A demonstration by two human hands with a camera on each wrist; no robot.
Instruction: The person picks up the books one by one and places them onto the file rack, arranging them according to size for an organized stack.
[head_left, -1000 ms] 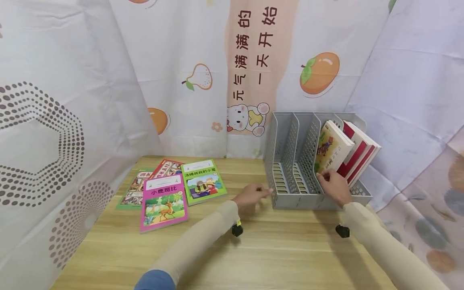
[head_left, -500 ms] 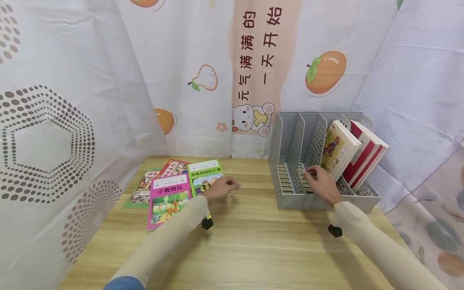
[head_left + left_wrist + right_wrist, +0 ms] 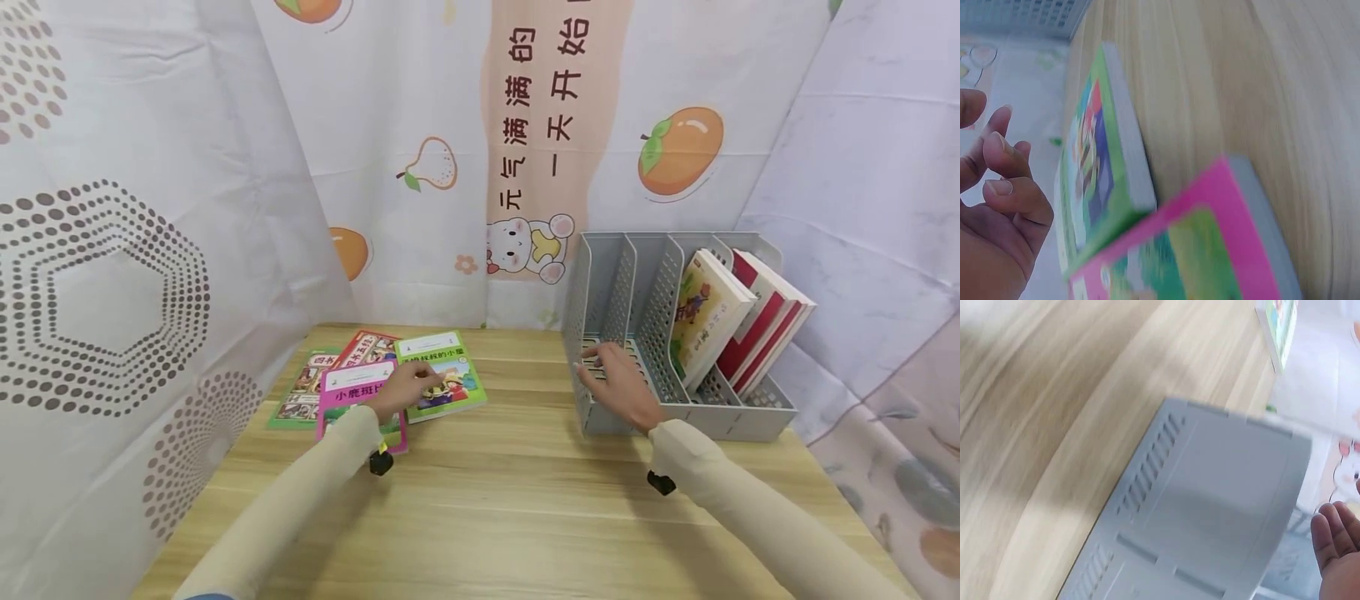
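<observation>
My left hand (image 3: pixel 402 390) hovers over the pink picture book (image 3: pixel 339 395) and the green picture book (image 3: pixel 459 392), which lie with edges close together. Its fingers are loosely bent and hold nothing, as the left wrist view shows of the same hand (image 3: pixel 1004 219), beside the green book (image 3: pixel 1094 169) and the pink one (image 3: pixel 1210 250). Over the front left of the grey rack (image 3: pixel 712 422) is my right hand (image 3: pixel 617 387), fingers relaxed and nothing in them. A cream book (image 3: pixel 708 321) and several red-and-white books (image 3: pixel 765 333) lean in the rack's right-hand compartments.
A red book (image 3: pixel 367 346) and a green-edged book (image 3: pixel 298 404) lie partly under the pink one. All rest on a wooden table (image 3: pixel 487 517). Printed curtains (image 3: pixel 420 250) hang behind and at both sides. The rack's side wall (image 3: pixel 1229 481) fills much of the right wrist view.
My left hand has moved left from the rack's front corner to above the books. My right hand has left the cream book and shifted left across the rack. The head view has turned slightly.
</observation>
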